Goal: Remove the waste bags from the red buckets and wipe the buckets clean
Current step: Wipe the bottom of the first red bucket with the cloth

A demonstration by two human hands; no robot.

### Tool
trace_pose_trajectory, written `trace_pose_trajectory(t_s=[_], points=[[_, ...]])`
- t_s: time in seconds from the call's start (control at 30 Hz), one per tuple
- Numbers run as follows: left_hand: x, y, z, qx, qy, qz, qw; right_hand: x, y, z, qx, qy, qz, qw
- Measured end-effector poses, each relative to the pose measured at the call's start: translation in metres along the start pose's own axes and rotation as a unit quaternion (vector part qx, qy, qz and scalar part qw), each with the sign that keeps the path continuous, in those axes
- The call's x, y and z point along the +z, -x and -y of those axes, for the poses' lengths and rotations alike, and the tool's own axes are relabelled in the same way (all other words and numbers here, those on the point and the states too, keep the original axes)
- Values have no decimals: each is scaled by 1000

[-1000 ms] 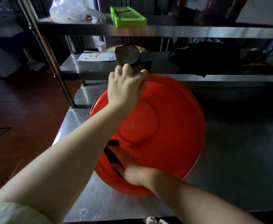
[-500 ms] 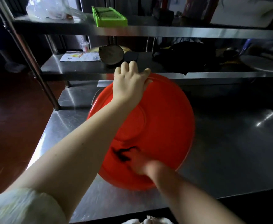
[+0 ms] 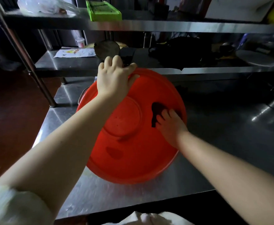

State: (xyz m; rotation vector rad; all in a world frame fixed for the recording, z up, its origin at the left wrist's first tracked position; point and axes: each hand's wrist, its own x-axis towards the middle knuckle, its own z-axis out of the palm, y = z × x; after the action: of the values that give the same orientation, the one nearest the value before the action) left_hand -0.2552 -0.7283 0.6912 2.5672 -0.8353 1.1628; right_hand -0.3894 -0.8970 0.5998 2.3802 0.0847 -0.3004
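Red bucket (image 3: pixel 133 151): smooth, glossy plastic, round and shallow. It is tipped up on the worktop (image 3: pixel 100 195), with a raised circular ring at the centre of the face turned this way. No brand or lettering visible.
Left grip (image 3: pixel 112 80): clamped on the bucket's far rim, fingers hooked over the edge, thumb on the near face.
Right grip (image 3: pixel 171 125): fingers laid flat, pressing a dark cloth (image 3: pixel 155 111) against the bucket's wall. It holds nothing curled.
Dark cloth: limp and crumpled, poking out beyond the right grip's fingertips.
Worktop: brushed stainless steel, scuffed and reflective, beneath both grips.
Printed sheet (image 3: pixel 75 52): on the steel shelf beyond the left grip. Yellow and red print, too blurred to read.
Green tray (image 3: pixel 104 13): ribbed plastic, on the top shelf above the left grip.
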Motion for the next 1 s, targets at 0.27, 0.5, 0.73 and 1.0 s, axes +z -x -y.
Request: trace_pose_trajectory(t_s=[0.27,0.5,0.73,1.0], points=[[1,-7,-24,-5,-11,37,999,-58,3,155,-97,-739,-42,665],[3,-7,-8,64,-6,-1,998,11,33,58,-108,-374,34,920],[-7,-56,2,-1,3,170,985,-8,11,22,25,-230,24,973],[-46,54,29,-279,176,88,940,12,-1,46,39,-300,54,952]])
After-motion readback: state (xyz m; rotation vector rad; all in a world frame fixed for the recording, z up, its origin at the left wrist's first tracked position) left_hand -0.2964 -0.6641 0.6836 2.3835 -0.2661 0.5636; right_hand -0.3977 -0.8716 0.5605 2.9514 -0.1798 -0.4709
